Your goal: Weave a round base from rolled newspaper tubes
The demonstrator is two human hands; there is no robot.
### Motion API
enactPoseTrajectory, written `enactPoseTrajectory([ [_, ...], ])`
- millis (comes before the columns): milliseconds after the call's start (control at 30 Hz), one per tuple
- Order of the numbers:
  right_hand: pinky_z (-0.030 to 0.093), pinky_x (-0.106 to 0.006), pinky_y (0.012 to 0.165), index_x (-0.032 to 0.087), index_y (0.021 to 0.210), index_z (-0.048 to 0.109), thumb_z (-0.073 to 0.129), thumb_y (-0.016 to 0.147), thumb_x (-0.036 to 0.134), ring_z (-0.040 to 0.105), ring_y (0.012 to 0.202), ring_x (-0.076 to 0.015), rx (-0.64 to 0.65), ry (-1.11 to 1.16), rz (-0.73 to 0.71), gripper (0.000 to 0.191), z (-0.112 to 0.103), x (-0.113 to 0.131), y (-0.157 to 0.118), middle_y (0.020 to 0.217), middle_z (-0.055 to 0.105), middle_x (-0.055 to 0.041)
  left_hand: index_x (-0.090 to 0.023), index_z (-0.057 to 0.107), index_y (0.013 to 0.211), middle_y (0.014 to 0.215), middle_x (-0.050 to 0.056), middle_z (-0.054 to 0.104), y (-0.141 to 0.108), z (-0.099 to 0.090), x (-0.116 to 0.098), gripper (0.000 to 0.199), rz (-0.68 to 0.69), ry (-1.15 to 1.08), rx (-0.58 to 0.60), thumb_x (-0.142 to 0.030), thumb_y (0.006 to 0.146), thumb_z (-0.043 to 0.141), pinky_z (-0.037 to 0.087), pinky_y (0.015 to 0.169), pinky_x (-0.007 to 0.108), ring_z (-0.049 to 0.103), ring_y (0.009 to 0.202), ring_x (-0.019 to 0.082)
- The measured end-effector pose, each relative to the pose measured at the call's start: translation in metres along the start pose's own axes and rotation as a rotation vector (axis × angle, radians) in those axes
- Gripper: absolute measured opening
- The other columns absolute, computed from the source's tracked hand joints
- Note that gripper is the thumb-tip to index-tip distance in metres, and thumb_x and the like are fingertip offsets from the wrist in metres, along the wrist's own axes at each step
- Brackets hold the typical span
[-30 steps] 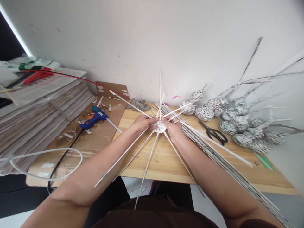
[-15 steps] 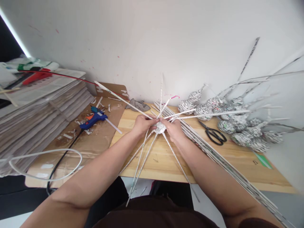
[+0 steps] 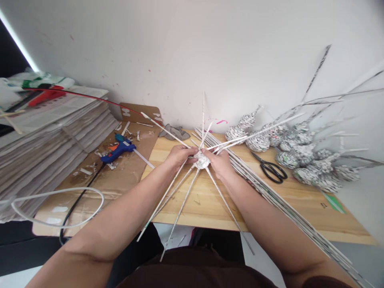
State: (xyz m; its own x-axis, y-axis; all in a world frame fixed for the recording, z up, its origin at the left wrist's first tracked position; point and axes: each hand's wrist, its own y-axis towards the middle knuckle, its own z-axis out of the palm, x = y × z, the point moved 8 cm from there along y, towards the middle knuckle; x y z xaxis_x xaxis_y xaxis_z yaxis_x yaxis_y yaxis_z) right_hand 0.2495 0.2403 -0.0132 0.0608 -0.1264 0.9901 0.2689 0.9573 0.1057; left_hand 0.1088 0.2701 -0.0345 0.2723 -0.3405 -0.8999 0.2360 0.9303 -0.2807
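Between my two hands is a small round woven piece of rolled newspaper, with several thin paper tubes spreading out from it like spokes. My left hand pinches its left edge, thumb on top and fingers curled below. From the opposite side my right hand grips the right edge, its thumb close to the left one at the top. One paper tube points up and left past my left hand. Other spokes, such as this tube, hang toward my lap. The undersides of both hands are hidden.
Loose paper tubes lie diagonally under my right arm. Black scissors and several woven newspaper gourd shapes sit to the right. At left are a blue glue gun on cardboard and a newspaper stack. A wall stands behind.
The spokes have swung: the upper-left tube sits closer in, a lower-left one has shifted left, and a long right-hand one now tilts upward. Both hands keep their hold in nearly the same place.
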Motion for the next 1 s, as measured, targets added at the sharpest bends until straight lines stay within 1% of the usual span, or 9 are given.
enactPoseTrajectory([
  [100, 0.048, -0.029, 0.057, 0.017, 0.062, 0.061, 0.079, 0.062, 0.036, 0.059, 0.054, -0.0150, -0.010, -0.043, 0.013, 0.026, -0.0024, -0.0006, 0.0004, 0.057, 0.064, 0.0002, -0.010, 0.072, 0.070, 0.076, 0.007, 0.070, 0.0003, -0.0007, 0.0032, 0.012, -0.009, -0.007, -0.015, -0.012, 0.059, 0.076, 0.055, 0.055, 0.020, 0.066, 0.068, 0.015],
  [200, 0.046, -0.028, 0.055, 0.017, 0.061, 0.060, 0.079, 0.062, 0.035, 0.057, 0.052, -0.0141, -0.024, -0.072, 0.022, 0.027, -0.0044, 0.0002, 0.0006, 0.055, 0.062, 0.0013, -0.010, 0.072, 0.070, 0.075, 0.006, 0.070, -0.0003, -0.0005, 0.0046, 0.010, -0.007, -0.024, -0.020, -0.010, 0.061, 0.075, 0.056, 0.056, 0.021, 0.067, 0.067, 0.015],
  [333, 0.045, -0.028, 0.054, 0.017, 0.060, 0.058, 0.079, 0.060, 0.033, 0.056, 0.052, -0.0136, -0.033, -0.042, 0.042, 0.027, -0.0048, 0.0011, 0.0008, 0.054, 0.061, 0.0016, -0.009, 0.071, 0.069, 0.073, 0.007, 0.070, -0.0025, 0.0018, 0.0023, 0.013, 0.014, -0.052, -0.002, -0.009, 0.059, 0.078, 0.057, 0.058, 0.022, 0.067, 0.066, 0.015],
  [533, 0.045, -0.028, 0.052, 0.015, 0.061, 0.061, 0.079, 0.059, 0.035, 0.057, 0.052, -0.0145, -0.025, -0.038, 0.062, 0.027, -0.0048, 0.0004, 0.0012, 0.055, 0.063, 0.0001, -0.007, 0.071, 0.074, 0.072, 0.007, 0.070, -0.0037, 0.0042, 0.0003, 0.020, 0.032, -0.043, 0.022, -0.005, 0.055, 0.077, 0.057, 0.059, 0.023, 0.067, 0.066, 0.016],
  [800, 0.045, -0.028, 0.052, 0.015, 0.062, 0.063, 0.078, 0.059, 0.034, 0.057, 0.051, -0.0143, -0.029, -0.069, 0.070, 0.025, -0.0049, 0.0013, -0.0001, 0.055, 0.063, -0.0001, -0.010, 0.067, 0.068, 0.068, 0.005, 0.069, -0.0071, 0.0035, -0.0016, 0.020, 0.108, -0.033, -0.055, -0.009, 0.051, 0.078, 0.054, 0.052, 0.024, 0.065, 0.059, 0.016],
  [1000, 0.047, -0.029, 0.052, 0.017, 0.063, 0.060, 0.076, 0.061, 0.029, 0.060, 0.053, -0.0160, -0.029, -0.013, 0.069, 0.020, -0.0063, -0.0072, 0.0044, 0.056, 0.063, 0.0007, -0.011, 0.069, 0.071, 0.066, 0.004, 0.068, -0.0092, 0.0046, -0.0010, 0.023, 0.169, -0.018, -0.078, -0.016, 0.051, 0.079, 0.050, 0.046, 0.021, 0.060, 0.051, 0.012],
])
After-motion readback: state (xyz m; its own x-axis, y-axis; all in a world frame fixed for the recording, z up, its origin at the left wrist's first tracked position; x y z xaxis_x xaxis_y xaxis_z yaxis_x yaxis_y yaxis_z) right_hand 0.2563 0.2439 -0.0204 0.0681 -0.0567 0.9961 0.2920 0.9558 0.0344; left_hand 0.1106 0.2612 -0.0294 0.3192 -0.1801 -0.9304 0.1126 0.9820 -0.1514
